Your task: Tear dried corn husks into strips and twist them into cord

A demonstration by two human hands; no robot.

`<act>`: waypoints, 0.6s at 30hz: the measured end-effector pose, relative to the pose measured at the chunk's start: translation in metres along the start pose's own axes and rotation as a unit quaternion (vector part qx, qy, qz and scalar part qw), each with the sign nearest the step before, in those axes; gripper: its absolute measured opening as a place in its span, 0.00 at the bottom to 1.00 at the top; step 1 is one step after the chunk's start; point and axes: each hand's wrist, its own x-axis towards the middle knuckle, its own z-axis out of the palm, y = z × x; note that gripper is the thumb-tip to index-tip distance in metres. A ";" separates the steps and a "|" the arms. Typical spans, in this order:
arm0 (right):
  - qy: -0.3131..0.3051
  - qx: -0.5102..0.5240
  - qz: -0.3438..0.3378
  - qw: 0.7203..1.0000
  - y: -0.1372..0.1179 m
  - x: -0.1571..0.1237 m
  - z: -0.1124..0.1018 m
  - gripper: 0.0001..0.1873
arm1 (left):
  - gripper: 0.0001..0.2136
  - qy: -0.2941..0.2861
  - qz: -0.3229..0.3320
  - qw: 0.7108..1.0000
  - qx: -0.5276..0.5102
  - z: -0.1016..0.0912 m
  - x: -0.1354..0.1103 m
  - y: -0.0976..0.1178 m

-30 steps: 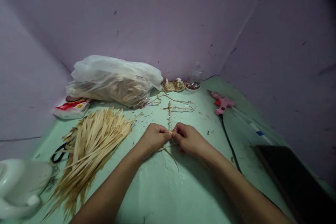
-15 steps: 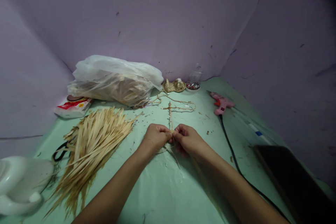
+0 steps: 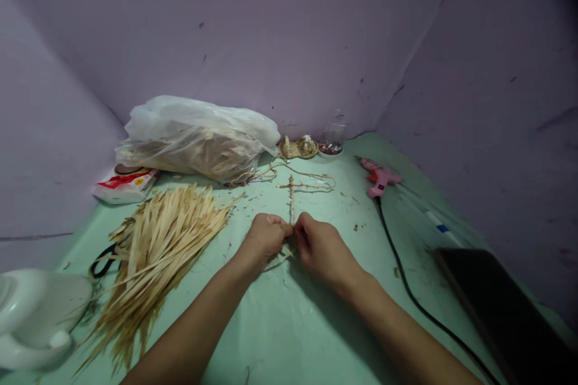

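A thin twisted cord of straw-coloured fibre [image 3: 291, 201] runs away from me across the middle of the table. My left hand [image 3: 270, 234] pinches its near end between thumb and fingers. Close against it, my right hand [image 3: 318, 246] is closed with thumb and fingertips at the same end of the cord; the exact grip is hidden. Loose flat fibre strips [image 3: 280, 261] stick out below the left fingers. Farther off, the cord bends and loops back toward the plastic bag.
Left lie a heap of dry fibre strips [image 3: 167, 246], black-handled scissors [image 3: 105, 258], a white object [image 3: 40, 313] and a red-white box [image 3: 126, 186]. Behind are a plastic bag [image 3: 194, 138], woven piece [image 3: 298, 148] and bead container [image 3: 332, 147]. Right: pink glue gun [image 3: 382, 175], cable, dark phone-like slab [image 3: 497, 307].
My right hand has turned, its back now more toward me and its fingers curled in. The left hand stays nearly in place, still pinching the cord's end.
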 end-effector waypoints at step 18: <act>-0.084 0.068 0.017 0.994 -0.015 -0.005 -0.020 0.08 | 0.04 -0.075 0.031 0.997 -0.003 -0.012 0.000 0.003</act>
